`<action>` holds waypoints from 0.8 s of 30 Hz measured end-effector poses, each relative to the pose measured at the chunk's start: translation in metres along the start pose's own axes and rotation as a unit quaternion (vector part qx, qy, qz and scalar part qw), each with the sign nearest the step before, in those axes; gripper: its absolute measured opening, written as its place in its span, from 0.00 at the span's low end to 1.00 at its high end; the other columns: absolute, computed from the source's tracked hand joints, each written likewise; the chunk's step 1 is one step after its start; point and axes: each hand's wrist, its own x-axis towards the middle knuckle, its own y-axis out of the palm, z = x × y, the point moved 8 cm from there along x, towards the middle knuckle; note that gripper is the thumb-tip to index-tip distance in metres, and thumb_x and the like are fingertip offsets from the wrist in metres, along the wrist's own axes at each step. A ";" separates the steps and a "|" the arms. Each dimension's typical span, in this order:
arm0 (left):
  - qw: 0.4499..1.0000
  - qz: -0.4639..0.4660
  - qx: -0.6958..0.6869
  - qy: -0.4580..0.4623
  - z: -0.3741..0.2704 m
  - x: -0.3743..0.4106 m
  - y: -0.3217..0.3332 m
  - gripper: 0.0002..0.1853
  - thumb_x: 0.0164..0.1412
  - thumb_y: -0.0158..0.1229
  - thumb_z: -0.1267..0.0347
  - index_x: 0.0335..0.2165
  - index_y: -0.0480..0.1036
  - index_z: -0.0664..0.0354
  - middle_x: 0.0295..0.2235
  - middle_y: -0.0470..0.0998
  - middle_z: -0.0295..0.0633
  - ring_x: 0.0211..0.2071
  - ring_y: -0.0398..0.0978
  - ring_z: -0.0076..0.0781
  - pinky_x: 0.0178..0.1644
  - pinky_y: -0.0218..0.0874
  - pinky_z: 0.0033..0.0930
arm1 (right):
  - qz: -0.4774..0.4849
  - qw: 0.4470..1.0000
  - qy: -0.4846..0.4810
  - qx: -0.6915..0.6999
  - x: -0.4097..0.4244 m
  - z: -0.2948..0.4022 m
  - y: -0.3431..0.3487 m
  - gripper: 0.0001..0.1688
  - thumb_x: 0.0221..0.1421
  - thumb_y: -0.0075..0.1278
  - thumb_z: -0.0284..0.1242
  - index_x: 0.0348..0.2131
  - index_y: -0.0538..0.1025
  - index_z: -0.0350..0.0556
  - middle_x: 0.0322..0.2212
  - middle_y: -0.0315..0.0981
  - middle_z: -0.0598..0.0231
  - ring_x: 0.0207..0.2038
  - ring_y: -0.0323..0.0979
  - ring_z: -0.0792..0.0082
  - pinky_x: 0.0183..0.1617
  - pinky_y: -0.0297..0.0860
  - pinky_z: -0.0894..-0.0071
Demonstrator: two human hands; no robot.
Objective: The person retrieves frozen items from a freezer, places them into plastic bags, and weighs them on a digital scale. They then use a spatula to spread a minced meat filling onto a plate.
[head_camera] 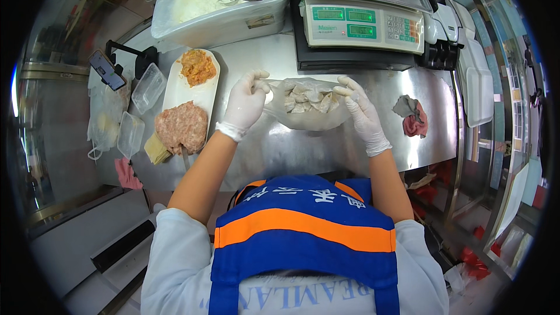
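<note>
A clear plastic bag (pixel 302 120) holding several floury dumplings (pixel 308 98) is stretched between my gloved hands over the steel table. My left hand (pixel 246 105) pinches the bag's left upper corner between thumb and fingers. At the other upper corner, my right hand (pixel 362 111) grips the film with its fingertips. Left of my left hand lies a white tray (pixel 192 93). An orange chopped filling (pixel 197 68) sits at its far end, and a mound of minced meat (pixel 183 124) with a flat metal handle (pixel 185 157) sticking out covers its near end.
A tub of flour (pixel 218 35) with a strainer stands at the back, beside a weighing scale (pixel 363 24). Yellowish wrappers (pixel 157 148), clear plastic boxes (pixel 148 89) and a phone on a stand (pixel 107 69) are at left. Cloths (pixel 413 118) lie at right.
</note>
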 end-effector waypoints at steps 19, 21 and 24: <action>0.919 0.099 0.163 0.345 -0.023 -0.008 0.066 0.44 0.39 0.69 0.56 0.55 0.61 0.54 0.55 0.60 0.52 0.57 0.56 0.49 0.61 0.46 0.48 | 0.169 0.980 0.067 -0.076 0.030 -0.003 0.077 0.18 0.60 0.40 0.39 0.39 0.76 0.47 0.33 0.76 0.59 0.42 0.73 0.61 0.47 0.67 0.66; 0.907 0.132 0.232 0.326 0.016 0.001 0.077 0.48 0.39 0.69 0.53 0.58 0.57 0.51 0.58 0.55 0.53 0.61 0.50 0.48 0.64 0.40 0.50 | 0.262 0.957 0.112 -0.062 0.027 -0.003 0.078 0.21 0.63 0.34 0.39 0.39 0.75 0.47 0.34 0.76 0.58 0.42 0.72 0.61 0.47 0.67 0.67; 0.930 0.164 0.225 0.240 0.056 0.015 0.095 0.22 0.50 0.61 0.60 0.45 0.72 0.47 0.59 0.59 0.42 0.64 0.46 0.47 0.65 0.25 0.58 | 0.354 0.926 0.108 -0.080 0.017 -0.001 0.081 0.14 0.59 0.41 0.35 0.36 0.75 0.49 0.32 0.75 0.61 0.40 0.72 0.62 0.46 0.65 0.65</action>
